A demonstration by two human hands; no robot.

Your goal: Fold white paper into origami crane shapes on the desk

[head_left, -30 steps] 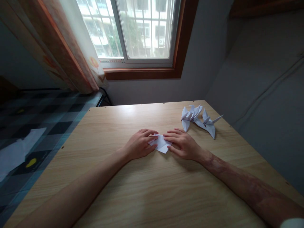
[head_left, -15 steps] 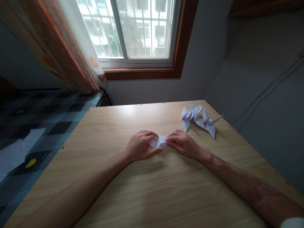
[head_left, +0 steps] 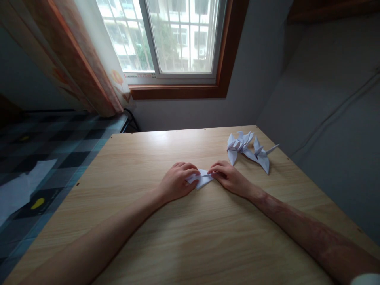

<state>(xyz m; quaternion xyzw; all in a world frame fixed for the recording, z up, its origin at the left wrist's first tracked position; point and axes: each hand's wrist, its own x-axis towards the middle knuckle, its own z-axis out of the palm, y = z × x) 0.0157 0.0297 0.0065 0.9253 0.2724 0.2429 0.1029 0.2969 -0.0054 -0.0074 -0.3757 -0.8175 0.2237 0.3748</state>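
Note:
A small folded piece of white paper (head_left: 202,179) lies on the wooden table (head_left: 190,229), near its middle. My left hand (head_left: 175,182) has curled fingers pressed onto the paper's left end. My right hand (head_left: 230,177) pinches the paper's right end with bent fingers. Both hands rest on the tabletop, and much of the paper is hidden under the fingers.
Folded white paper cranes (head_left: 248,149) sit at the table's far right. A grey wall runs along the right side. A window (head_left: 175,37) and a curtain (head_left: 89,59) are behind the table. To the left lies a checkered surface (head_left: 44,158) with white paper (head_left: 18,188).
The paper was a wider flat piece under spread fingers; it is now folded narrower. Both hands' fingers have curled in and closed on its ends.

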